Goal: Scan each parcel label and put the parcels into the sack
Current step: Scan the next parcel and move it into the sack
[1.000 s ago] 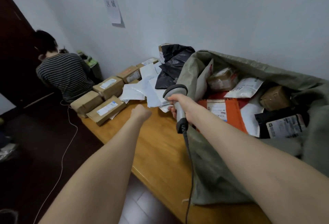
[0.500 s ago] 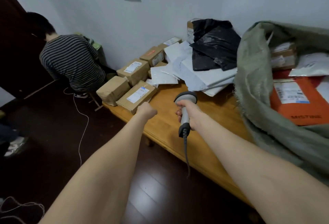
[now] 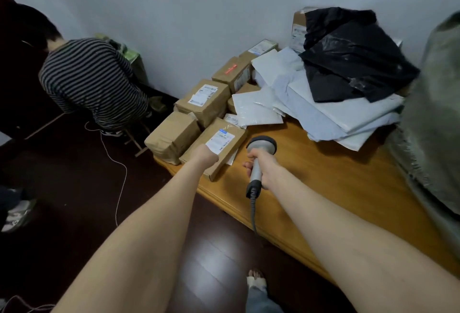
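Several brown cardboard parcels with white labels lie at the left end of the wooden table (image 3: 323,178). My left hand (image 3: 206,156) rests on the near left edge of the closest labelled parcel (image 3: 234,144); its fingers are hidden behind the wrist. My right hand (image 3: 262,167) grips the grey handheld scanner (image 3: 261,144), whose head hovers just right of that parcel. The grey-green sack (image 3: 433,118) fills the right edge, its opening out of view. White mailer bags (image 3: 323,111) and a black plastic bag (image 3: 353,58) are stacked against the wall.
Left of the table, a person in a striped shirt (image 3: 92,83) crouches facing away. A white cable (image 3: 117,178) trails over the dark floor. The scanner's cord hangs over the table's front edge. My foot (image 3: 256,285) stands below. More parcels (image 3: 202,102) sit behind.
The view has swung left, so the sack's opening has left the frame. My left hand has reached forward onto the closest parcel. The scanner has moved left with it toward the parcels.
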{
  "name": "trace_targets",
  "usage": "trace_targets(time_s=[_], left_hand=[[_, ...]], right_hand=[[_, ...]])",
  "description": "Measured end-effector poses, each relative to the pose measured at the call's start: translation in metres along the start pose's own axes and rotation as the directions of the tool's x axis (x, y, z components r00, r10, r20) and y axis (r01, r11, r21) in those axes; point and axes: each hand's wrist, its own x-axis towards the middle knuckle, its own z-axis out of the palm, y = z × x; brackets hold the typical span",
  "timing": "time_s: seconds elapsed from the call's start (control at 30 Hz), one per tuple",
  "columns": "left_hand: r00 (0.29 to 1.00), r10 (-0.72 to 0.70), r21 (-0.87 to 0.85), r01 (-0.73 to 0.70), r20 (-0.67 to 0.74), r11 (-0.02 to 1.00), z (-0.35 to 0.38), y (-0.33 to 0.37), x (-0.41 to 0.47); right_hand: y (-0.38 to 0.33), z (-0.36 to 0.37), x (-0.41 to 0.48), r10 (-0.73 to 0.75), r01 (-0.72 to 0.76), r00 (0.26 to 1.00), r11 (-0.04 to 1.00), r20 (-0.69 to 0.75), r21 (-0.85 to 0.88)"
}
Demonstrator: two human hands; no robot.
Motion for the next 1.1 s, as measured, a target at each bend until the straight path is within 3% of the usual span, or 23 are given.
trace_targets(time_s=[0.17, 0.33, 0.53, 0.6, 0.7, 0.9, 1.03, 1.1], left_hand=[[0.997, -0.02, 0.112, 0.011, 0.08, 0.994, -0.013, -0.001, 0.067], [0.99, -0.036, 0.201, 0.008, 0.138, 0.98, -0.015, 0.004, 0.122], [0.983, 0.013, 0.362, -0.08, 0.183, 0.929, -0.007, -0.005, 0.168], [0.97, 0.018, 0.339, -0.101, 0.241, 0.935, -0.007, -0.006, 0.176], [0.917, 0.02, 0.319, -0.159, 0.399, 0.934, -0.011, -0.003, 0.181], [0.789, -0.14, 0.311, -0.068, 0.599, 0.948, -0.041, 0.009, 0.185], [0.722, -0.072, 0.248, -0.14, 0.688, 0.959, -0.061, 0.028, 0.183], [0.671, 0.034, 0.103, -0.163, 0.74, 0.981, -0.07, 0.042, 0.18]], right_hand=[[-0.013, 0.033, 0.045, 0.038, -0.038, 0.999, 0.999, -0.023, 0.018], [-0.015, 0.052, 0.088, 0.039, -0.032, 0.99, 0.998, -0.135, 0.054], [-0.008, 0.065, 0.122, 0.053, -0.05, 0.964, 0.999, -0.26, 0.015], [-0.009, 0.069, 0.125, 0.076, -0.066, 0.956, 0.997, -0.284, 0.043], [-0.013, 0.067, 0.129, 0.096, -0.085, 0.931, 0.995, -0.353, 0.047], [-0.034, 0.055, 0.118, 0.105, -0.158, 0.874, 0.985, -0.475, -0.073], [-0.05, 0.05, 0.101, 0.082, -0.122, 0.881, 0.991, -0.466, -0.057], [-0.059, 0.049, 0.089, 0.058, -0.078, 0.885, 0.997, -0.463, -0.024]])
